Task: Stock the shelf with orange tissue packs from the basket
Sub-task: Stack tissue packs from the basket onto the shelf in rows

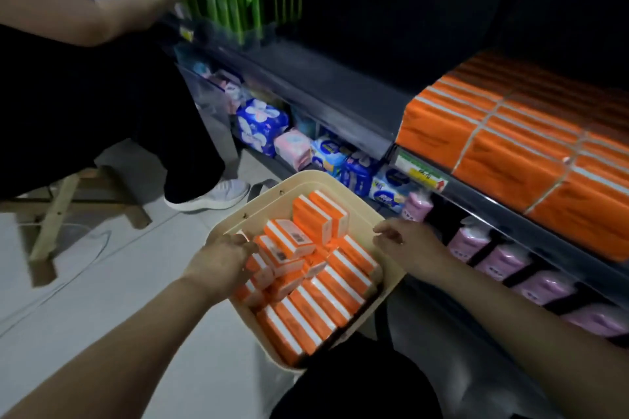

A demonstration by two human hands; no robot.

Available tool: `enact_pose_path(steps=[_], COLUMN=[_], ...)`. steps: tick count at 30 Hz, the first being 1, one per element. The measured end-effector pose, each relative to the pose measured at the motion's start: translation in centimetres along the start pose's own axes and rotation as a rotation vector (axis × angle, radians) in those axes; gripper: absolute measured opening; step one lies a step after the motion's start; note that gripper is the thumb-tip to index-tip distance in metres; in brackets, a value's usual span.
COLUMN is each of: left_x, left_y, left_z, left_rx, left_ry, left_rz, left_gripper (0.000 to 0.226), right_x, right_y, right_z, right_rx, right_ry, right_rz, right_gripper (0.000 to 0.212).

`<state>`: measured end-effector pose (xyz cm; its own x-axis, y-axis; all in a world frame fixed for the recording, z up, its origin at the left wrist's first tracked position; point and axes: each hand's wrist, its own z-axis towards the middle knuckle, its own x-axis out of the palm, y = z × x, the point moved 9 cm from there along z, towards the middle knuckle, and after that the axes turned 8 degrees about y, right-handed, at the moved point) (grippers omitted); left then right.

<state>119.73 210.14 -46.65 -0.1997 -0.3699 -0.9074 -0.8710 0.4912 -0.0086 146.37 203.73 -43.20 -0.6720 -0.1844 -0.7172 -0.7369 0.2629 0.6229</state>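
Orange tissue packs fill the cream basket — the left hand rests on the packs at its left edge, fingers loosely spread; the right hand hovers half-curled and empty over the right rim, below the shelf.

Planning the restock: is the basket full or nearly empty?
Nearly full: orange packs cover the basket's floor, some piled on top.

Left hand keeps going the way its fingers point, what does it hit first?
Probably the orange-and-white tissue packs heaped in the cream plastic basket: the left hand reaches in over the near rim, fingertips at the pile. Contact unclear.
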Motion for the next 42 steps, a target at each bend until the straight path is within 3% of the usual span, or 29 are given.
enact_pose_path(steps=[7, 13, 19, 23, 27, 29, 34, 38, 40, 42], left_x=[4.4, 6.2, 6.2, 4.2, 0.5, -0.4, 0.7, 3.7, 5.4, 6.5], left_y=[2.3, 2.2, 1.8, 0.4, -1.8, -2.8, -1.7, 3.9, 5.1, 5.9], left_z=[4.1, 7.2, 8.7, 9.0, 9.0, 8.9, 8.7, 9.0, 8.4, 7.7], left_rx=[-0.028, 0.049, 0.124, 0.213, 0.331, 0.357, 0.256, -0.04, -0.07, -0.11], left_ry=[0.076, 0.175, 0.205, 0.108, 0.007, 0.003, 0.138, 0.174, 0.234, 0.25], left_rz=[-0.047, 0.122, 0.191, 0.113, -0.136, -0.259, -0.593, -0.263, -0.181, -0.121], left_gripper=[0.052, 0.048, 0.048, 0.044, 0.049, 0.046, 0.053, 0.04, 0.025, 0.026], right_x=[6.0, 9.5, 11.2, 11.2, 11.2, 11.1, 10.2, 9.3, 8.9, 8.8], right_y=[-1.3, -1.6, -2.2, -1.5, 0.5, 1.1, 0.5, -1.3, -2.0, -2.2], right_z=[4.7, 7.0, 8.0, 7.8, 7.4, 7.1, 6.7, 6.2, 6.1, 6.1], right_rx=[0.023, 0.015, 0.049, 0.009, -0.074, -0.084, -0.028, 0.037, 0.06, 0.066], right_ry=[0.131, 0.208, 0.274, 0.252, 0.283, 0.279, 0.216, 0.19, 0.17, 0.157], right_rz=[0.0, 0.01, -0.004, 0.039, 0.132, 0.167, 0.117, 0.144, 0.141, 0.145], right_gripper=[0.022, 0.018, 0.031, 0.041, 0.068, 0.068, 0.054, 0.052, 0.052, 0.052])
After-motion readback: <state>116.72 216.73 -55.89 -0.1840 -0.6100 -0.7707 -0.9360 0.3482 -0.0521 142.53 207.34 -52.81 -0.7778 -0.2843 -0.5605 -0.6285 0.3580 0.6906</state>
